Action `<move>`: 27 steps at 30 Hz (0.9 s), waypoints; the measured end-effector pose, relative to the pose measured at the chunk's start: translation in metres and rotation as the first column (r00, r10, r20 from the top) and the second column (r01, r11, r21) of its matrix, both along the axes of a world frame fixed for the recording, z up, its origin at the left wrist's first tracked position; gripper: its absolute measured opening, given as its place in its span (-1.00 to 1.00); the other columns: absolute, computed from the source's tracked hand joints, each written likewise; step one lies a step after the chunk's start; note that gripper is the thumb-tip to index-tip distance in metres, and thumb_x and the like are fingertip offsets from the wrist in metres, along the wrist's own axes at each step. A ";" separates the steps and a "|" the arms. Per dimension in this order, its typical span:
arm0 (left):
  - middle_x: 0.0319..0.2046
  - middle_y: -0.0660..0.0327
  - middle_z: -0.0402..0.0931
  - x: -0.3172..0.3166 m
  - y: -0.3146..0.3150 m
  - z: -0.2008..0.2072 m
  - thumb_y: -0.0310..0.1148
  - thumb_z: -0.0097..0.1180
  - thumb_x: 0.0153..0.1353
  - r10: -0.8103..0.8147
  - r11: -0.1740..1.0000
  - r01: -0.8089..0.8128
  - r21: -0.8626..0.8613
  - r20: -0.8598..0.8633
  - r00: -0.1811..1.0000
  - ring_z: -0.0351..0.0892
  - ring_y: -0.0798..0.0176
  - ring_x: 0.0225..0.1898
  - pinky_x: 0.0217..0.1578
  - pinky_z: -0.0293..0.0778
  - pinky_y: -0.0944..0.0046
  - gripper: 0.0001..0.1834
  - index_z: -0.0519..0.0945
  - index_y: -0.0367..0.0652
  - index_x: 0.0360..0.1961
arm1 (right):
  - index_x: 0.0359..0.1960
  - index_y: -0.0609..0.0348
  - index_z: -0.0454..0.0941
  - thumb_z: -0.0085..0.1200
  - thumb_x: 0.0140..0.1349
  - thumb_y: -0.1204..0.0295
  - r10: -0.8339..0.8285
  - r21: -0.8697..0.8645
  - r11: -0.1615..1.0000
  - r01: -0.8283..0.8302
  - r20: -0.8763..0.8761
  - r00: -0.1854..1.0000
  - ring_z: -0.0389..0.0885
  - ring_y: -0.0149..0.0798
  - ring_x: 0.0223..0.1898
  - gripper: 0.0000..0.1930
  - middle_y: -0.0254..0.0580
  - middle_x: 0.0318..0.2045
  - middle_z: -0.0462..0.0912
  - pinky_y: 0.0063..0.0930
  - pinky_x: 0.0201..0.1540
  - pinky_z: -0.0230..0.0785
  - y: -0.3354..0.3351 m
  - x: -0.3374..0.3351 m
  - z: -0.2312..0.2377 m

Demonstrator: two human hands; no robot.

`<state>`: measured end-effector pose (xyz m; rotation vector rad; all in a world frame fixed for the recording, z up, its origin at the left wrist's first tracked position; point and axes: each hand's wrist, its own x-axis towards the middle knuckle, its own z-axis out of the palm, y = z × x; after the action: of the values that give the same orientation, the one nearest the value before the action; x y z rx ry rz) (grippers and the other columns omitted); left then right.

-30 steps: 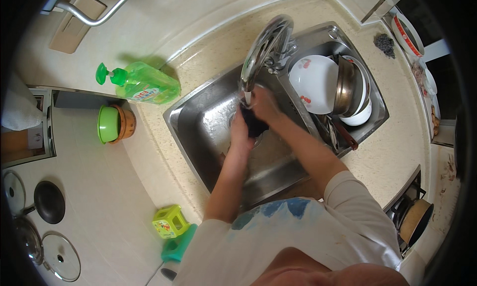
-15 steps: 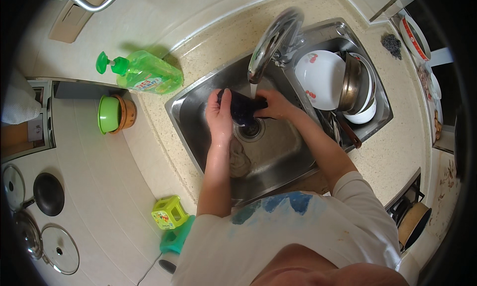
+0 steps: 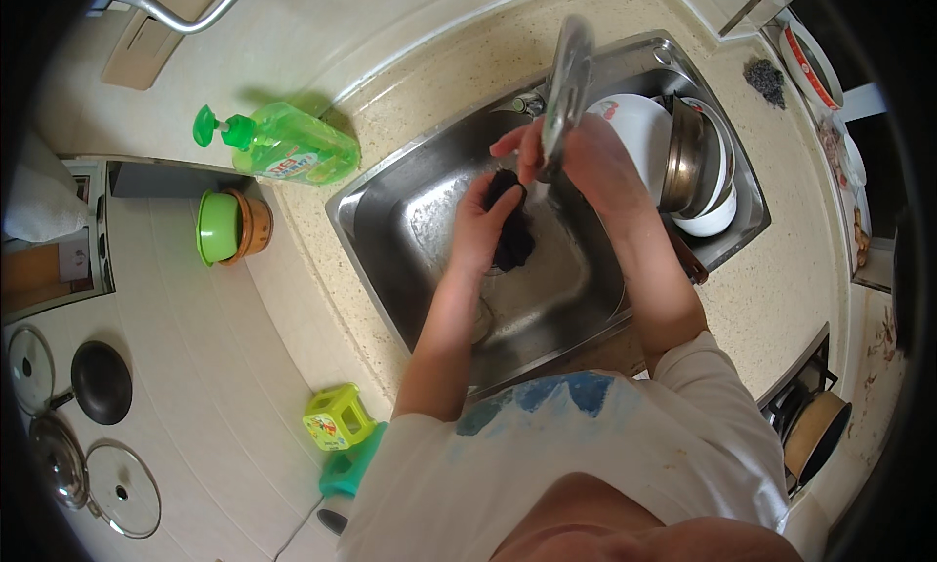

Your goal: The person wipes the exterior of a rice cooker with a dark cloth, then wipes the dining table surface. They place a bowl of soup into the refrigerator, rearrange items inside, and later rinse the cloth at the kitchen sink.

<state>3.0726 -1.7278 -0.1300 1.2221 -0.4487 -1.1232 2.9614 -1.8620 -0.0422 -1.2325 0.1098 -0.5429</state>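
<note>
My left hand (image 3: 480, 225) grips a dark, wet cloth (image 3: 510, 232) over the steel sink (image 3: 390, 230), under the tap's stream. My right hand (image 3: 571, 157) is raised to the chrome tap (image 3: 569, 79), fingers curled against its spout beside the cloth. Both forearms reach in from below over the basin.
White bowls and a steel pot (image 3: 688, 162) fill the sink's right compartment. A green soap pump bottle (image 3: 283, 147) lies on the counter at left, with a green cup (image 3: 220, 227) below it. A pan and lids (image 3: 98, 381) sit lower left. A dark scourer (image 3: 764, 81) rests at the back right.
My right hand has let go of the cloth and risen to the tap. The left hand now holds the cloth alone, slightly lower in the basin.
</note>
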 end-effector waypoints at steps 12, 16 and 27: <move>-0.28 0.29 0.60 0.018 -0.016 0.010 -0.42 0.00 0.34 0.088 0.983 -0.100 -0.154 -0.083 0.993 0.53 0.46 -0.25 -0.19 0.45 0.44 -0.83 0.56 -0.20 -0.11 | -0.19 0.26 0.59 0.19 0.20 0.20 -0.302 -0.335 0.933 0.134 -0.524 0.796 0.44 -0.46 -0.42 -0.66 -0.35 -0.50 0.55 -0.52 -0.26 0.33 0.044 -0.020 -0.143; -0.24 0.21 0.61 0.015 -0.013 0.009 -0.42 -0.01 0.34 0.124 0.982 -0.112 -0.149 0.077 0.989 0.53 0.44 -0.19 -0.15 0.43 0.43 -0.79 0.56 -0.26 -0.08 | -0.19 0.28 0.56 0.22 0.18 0.17 -0.287 0.177 0.887 0.427 -0.511 0.810 0.45 -0.50 -0.36 -0.62 -0.41 -0.45 0.54 -0.53 -0.24 0.34 0.047 -0.015 -0.132; -0.08 0.19 0.55 -0.009 0.039 -0.050 -0.26 0.03 0.31 0.128 0.967 -0.034 0.252 -0.370 0.920 0.52 0.27 -0.09 -0.06 0.46 0.22 -0.63 0.47 -0.12 0.10 | -0.12 0.23 0.53 0.28 0.04 0.35 -0.473 -0.189 0.881 0.434 -0.370 0.800 0.57 -0.30 -0.22 -0.62 -0.12 -0.28 0.61 -0.40 -0.12 0.41 0.064 0.000 -0.109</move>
<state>3.0634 -1.6891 -0.1803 1.1786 0.0407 -1.3366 2.9610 -1.7981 -0.1517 -1.4068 0.7624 -0.7048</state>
